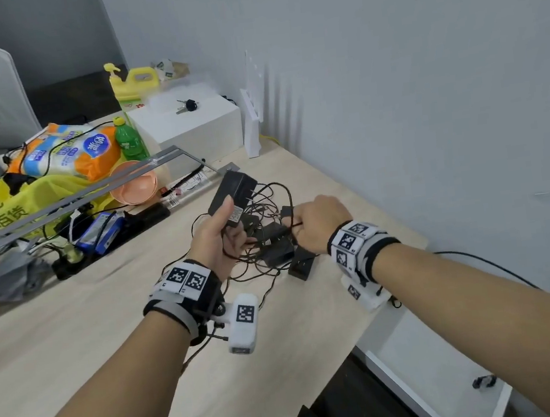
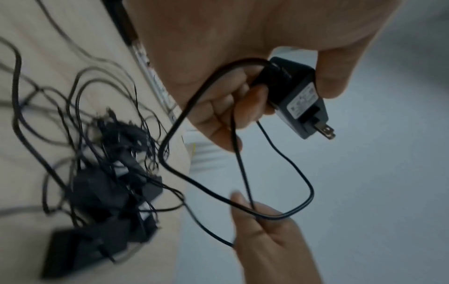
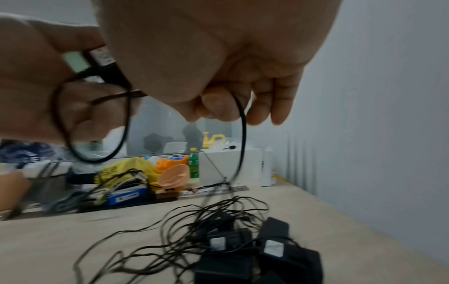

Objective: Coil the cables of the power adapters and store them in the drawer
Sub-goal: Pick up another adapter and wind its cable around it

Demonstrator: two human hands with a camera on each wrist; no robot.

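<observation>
My left hand grips a black power adapter above the table, its plug prongs pointing away. The adapter's thin black cable leaves the adapter, loops down and runs through the left fingers. My right hand pinches that cable between thumb and fingers, a short way right of the left hand. Beneath both hands, several more black adapters lie in a tangle of cables on the light wooden table. A white open drawer shows below the table's right edge.
Clutter fills the table's far left: a yellow bag, a tissue pack, a green bottle, a pink bowl, metal rails, a blue battery and a white box with keys. A grey wall runs along the right.
</observation>
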